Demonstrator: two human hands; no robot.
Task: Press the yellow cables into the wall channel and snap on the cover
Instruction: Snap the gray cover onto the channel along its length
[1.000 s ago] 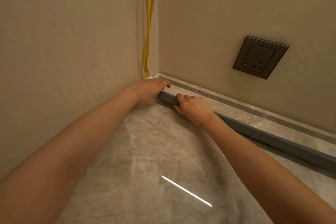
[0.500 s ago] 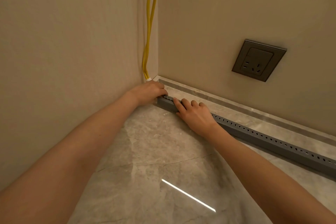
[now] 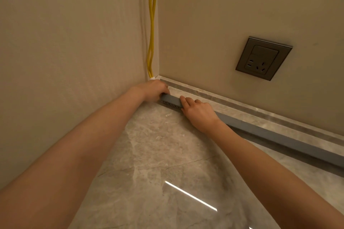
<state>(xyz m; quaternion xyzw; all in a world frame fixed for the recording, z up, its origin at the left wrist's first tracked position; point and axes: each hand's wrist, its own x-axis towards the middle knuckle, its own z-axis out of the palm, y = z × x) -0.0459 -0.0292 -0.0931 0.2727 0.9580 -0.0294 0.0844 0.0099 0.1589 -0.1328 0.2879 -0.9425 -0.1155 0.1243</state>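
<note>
Two yellow cables (image 3: 151,24) run down the wall corner to a white piece at the skirting. A long grey channel (image 3: 279,140) lies along the foot of the right wall. A row of holes shows on its left end (image 3: 171,103), and the rest shows a smooth face. My left hand (image 3: 152,90) grips that left end in the corner with curled fingers. My right hand (image 3: 200,114) lies just to the right, its fingers stretched over the top of the channel and pressing on it. The cables' lower ends are hidden behind my left hand.
A dark wall socket (image 3: 263,58) sits on the right wall above the channel. A grey marble skirting (image 3: 242,102) runs behind the channel. The glossy marble floor (image 3: 158,163) spreads below my arms, and the left wall is close beside my left arm.
Half a second ago holes showed along the channel's whole length; now only the left end shows them. Both hands have stayed at the corner, and the right hand's fingers have shifted slightly along the channel.
</note>
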